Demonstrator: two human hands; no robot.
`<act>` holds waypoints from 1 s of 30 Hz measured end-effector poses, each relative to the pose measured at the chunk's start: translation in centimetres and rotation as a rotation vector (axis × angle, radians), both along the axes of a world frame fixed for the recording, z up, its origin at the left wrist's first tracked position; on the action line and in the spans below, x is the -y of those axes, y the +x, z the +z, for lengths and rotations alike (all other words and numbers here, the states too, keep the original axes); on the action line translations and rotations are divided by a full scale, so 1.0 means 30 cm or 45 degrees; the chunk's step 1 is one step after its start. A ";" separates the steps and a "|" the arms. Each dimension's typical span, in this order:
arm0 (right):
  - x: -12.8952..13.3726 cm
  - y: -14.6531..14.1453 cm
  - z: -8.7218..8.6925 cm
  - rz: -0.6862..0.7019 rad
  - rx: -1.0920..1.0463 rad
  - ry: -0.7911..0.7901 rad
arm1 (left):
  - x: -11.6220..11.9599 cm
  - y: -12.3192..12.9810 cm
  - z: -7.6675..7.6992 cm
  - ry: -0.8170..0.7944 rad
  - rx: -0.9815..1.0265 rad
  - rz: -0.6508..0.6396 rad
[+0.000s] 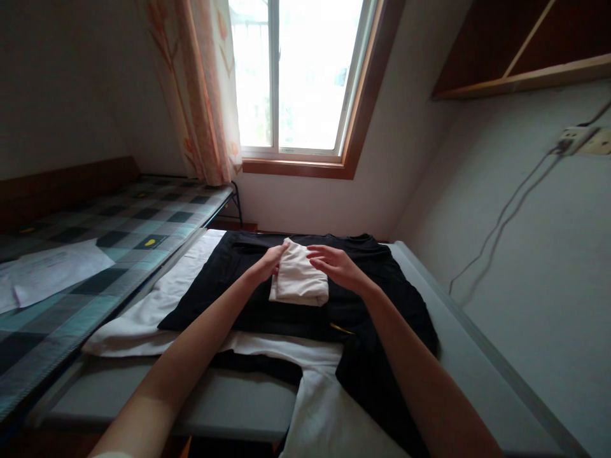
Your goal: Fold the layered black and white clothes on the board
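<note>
A small folded white cloth (pixel 301 280) lies on a spread black garment (pixel 248 312) in the middle of the head view. My left hand (pixel 271 262) grips its left edge, thumb on top and the other fingers partly hidden beside it. At the upper right edge of the cloth is my right hand (pixel 338 266), its fingers stretched out and apart. Whether those fingertips touch the fabric or hover just over it, I cannot tell. Beneath the black garment a white garment (pixel 143 324) sticks out at the left and front, and its sleeve hangs toward me.
The garments rest on a grey table (pixel 119 394). To the left stands a bed with a checkered mattress (pixel 176 216) and papers (pixel 62 270) on it. A window (pixel 310 76) with a floral curtain (pixel 210 95) is ahead. A cable (pixel 501 216) runs down the right wall below a wooden shelf (pixel 525 76).
</note>
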State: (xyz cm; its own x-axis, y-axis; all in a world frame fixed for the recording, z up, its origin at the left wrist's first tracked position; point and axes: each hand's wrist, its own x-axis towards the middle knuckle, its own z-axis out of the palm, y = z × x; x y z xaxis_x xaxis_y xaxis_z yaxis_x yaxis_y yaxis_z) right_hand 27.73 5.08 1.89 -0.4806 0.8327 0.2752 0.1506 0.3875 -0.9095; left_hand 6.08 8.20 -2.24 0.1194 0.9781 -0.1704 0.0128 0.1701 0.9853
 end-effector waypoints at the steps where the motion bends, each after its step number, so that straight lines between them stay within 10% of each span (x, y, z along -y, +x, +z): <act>1: 0.009 -0.004 -0.027 -0.038 0.067 0.069 | 0.001 -0.008 0.001 -0.008 -0.051 -0.008; 15: 0.075 0.012 -0.193 0.002 0.718 0.667 | 0.014 -0.092 0.006 0.023 -0.289 -0.033; 21: 0.061 0.005 -0.198 -0.039 0.627 0.656 | -0.012 -0.068 -0.007 0.651 -0.835 0.313; 25: 0.046 -0.006 -0.218 -0.136 0.632 0.603 | -0.014 -0.049 -0.034 1.042 -0.946 0.009; 30: 0.041 -0.001 -0.261 -0.130 0.917 0.416 | -0.018 -0.047 -0.107 0.987 -1.218 -0.294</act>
